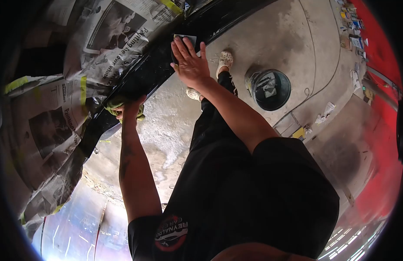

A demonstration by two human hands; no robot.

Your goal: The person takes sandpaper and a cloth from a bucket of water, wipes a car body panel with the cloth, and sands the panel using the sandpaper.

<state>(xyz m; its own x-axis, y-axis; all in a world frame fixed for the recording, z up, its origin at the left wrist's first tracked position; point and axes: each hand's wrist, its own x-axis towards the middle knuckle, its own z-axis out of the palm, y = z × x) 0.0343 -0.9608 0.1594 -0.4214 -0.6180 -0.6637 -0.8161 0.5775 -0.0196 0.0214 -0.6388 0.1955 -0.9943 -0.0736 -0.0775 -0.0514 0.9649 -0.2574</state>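
Note:
My right hand [190, 65] lies with its fingers stretched out on a long glossy black panel [156, 71]. Beneath its fingertips a dark square sheet [192, 39], which looks like sandpaper, partly shows; the palm covers the rest. Lower down the same panel, my left hand [131, 109] is closed around a bunched green cloth [116, 104] and rests against the black surface. Part of the cloth is hidden behind the fingers.
Newspaper [53, 117] held with yellow-green tape covers the area left of the panel. A dark bucket [285, 93] with water and sheets in it stands on the concrete floor [293, 30]. A hose or cable [314, 56] runs behind it. Several small items line the red wall [375, 48].

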